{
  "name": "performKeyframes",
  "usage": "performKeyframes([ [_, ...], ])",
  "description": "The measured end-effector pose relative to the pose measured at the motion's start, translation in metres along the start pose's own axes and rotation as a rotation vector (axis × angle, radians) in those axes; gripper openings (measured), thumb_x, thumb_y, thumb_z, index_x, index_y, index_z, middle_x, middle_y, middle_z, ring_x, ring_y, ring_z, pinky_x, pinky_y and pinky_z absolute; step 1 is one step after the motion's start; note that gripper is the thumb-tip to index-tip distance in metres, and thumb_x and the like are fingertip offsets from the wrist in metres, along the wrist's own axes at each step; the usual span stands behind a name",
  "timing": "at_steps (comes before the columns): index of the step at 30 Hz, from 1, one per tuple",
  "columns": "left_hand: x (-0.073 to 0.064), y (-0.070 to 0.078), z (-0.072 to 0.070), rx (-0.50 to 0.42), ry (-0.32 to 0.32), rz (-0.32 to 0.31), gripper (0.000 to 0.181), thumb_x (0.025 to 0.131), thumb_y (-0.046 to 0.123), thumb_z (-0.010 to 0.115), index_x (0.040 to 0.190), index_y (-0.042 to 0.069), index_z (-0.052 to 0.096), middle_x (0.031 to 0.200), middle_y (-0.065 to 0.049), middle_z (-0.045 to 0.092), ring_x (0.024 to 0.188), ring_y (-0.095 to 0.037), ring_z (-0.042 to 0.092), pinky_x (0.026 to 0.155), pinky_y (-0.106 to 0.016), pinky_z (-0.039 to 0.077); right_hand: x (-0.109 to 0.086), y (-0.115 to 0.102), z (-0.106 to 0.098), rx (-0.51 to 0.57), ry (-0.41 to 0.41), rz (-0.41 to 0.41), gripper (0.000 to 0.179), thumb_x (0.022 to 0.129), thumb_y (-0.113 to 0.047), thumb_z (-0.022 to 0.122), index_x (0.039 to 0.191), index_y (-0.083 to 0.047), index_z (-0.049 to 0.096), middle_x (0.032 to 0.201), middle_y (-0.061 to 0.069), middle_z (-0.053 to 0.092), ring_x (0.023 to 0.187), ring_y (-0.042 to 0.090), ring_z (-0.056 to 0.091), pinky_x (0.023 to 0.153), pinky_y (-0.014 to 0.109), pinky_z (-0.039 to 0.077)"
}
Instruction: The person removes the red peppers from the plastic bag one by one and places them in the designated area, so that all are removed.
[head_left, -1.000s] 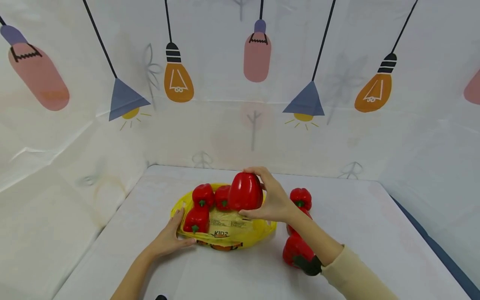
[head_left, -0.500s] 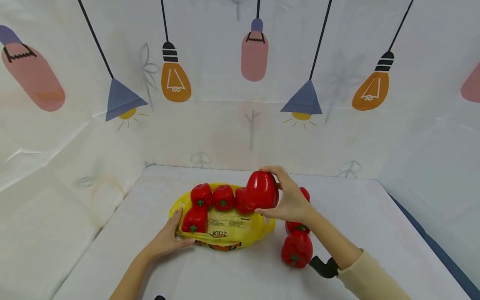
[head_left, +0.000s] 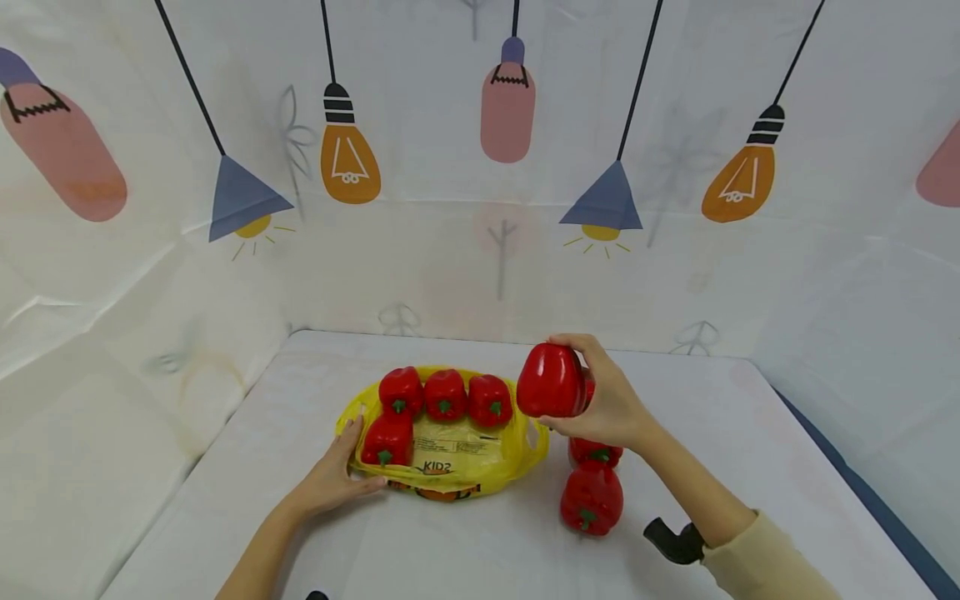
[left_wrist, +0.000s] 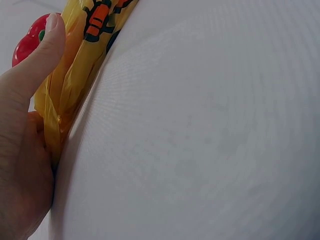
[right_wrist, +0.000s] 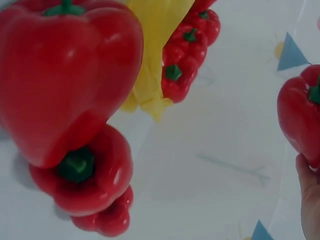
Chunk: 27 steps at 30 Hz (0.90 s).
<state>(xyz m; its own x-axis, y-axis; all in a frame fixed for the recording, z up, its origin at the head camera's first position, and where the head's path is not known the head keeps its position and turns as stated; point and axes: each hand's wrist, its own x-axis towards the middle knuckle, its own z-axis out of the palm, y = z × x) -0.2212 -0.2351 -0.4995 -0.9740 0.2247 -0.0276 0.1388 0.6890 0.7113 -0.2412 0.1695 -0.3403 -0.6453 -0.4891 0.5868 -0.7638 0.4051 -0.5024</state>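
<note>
My right hand point(head_left: 609, 404) holds a glossy red bell pepper point(head_left: 549, 381) above the table, just right of the bag, thumb below and fingers over the top. At the right of the right wrist view, the same pepper point(right_wrist: 299, 112) shows a green stem. A yellow plastic bag point(head_left: 517, 467) lies with its mouth spread, several red bell peppers point(head_left: 445, 395) inside along its back and left. My left hand point(head_left: 335, 479) grips the bag's left edge. In the left wrist view its thumb lies over the yellow plastic point(left_wrist: 75, 65), with the fingers partly hidden behind.
Right of the bag, a front bell pepper point(head_left: 591, 500) and another bell pepper point(head_left: 595, 452) stand in a row. A third is mostly hidden behind the held one. The white table point(head_left: 457, 550) meets a patterned sheet point(head_left: 450, 275) at its back edge.
My right hand has moved right with the bell pepper, from over the bag to beside it. The bag's back-right pepper now shows fully. The left hand stays at the bag's edge.
</note>
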Motion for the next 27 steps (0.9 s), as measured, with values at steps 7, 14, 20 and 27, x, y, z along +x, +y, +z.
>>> performKeyframes([
  [7, -0.001, 0.001, 0.0, 0.0, 0.004, 0.003, 0.115, 0.078, 0.05, 0.075, 0.153, -0.002, 0.004, 0.157, -0.026, 0.006, 0.143, -0.045, 0.003, 0.113, -0.059, 0.009, -0.007, -0.002, -0.013, -0.052, 0.024, 0.024, 0.095, 0.054, 0.0, 0.091, 0.133, 0.002, 0.04, 0.13, 0.013, 0.049, 0.116, 0.027, 0.048, 0.079, 0.029, 0.055],
  [14, -0.002, 0.005, -0.002, 0.011, 0.011, 0.004, 0.114, 0.078, 0.049, 0.075, 0.153, -0.003, 0.005, 0.156, -0.028, 0.006, 0.142, -0.048, 0.004, 0.111, -0.063, 0.011, -0.014, 0.014, -0.023, -0.088, 0.049, 0.025, 0.097, 0.053, -0.002, 0.093, 0.135, -0.003, 0.04, 0.131, 0.009, 0.05, 0.117, 0.022, 0.047, 0.078, 0.031, 0.055],
  [20, -0.004, 0.006, -0.003, 0.015, 0.013, 0.006, 0.114, 0.078, 0.049, 0.075, 0.152, -0.004, 0.006, 0.156, -0.03, 0.006, 0.141, -0.05, 0.004, 0.109, -0.065, 0.012, -0.022, 0.017, -0.035, -0.126, 0.051, 0.053, 0.095, 0.057, -0.005, 0.092, 0.136, -0.006, 0.04, 0.132, 0.006, 0.049, 0.118, 0.017, 0.045, 0.079, 0.031, 0.055],
  [27, -0.003, 0.007, -0.003, 0.017, -0.003, -0.011, 0.114, 0.078, 0.05, 0.074, 0.153, -0.001, 0.005, 0.156, -0.029, 0.005, 0.141, -0.05, 0.003, 0.109, -0.065, 0.012, -0.037, 0.025, -0.05, -0.195, 0.071, 0.085, 0.096, 0.057, -0.004, 0.092, 0.137, -0.005, 0.04, 0.131, 0.007, 0.049, 0.116, 0.011, 0.044, 0.078, 0.028, 0.054],
])
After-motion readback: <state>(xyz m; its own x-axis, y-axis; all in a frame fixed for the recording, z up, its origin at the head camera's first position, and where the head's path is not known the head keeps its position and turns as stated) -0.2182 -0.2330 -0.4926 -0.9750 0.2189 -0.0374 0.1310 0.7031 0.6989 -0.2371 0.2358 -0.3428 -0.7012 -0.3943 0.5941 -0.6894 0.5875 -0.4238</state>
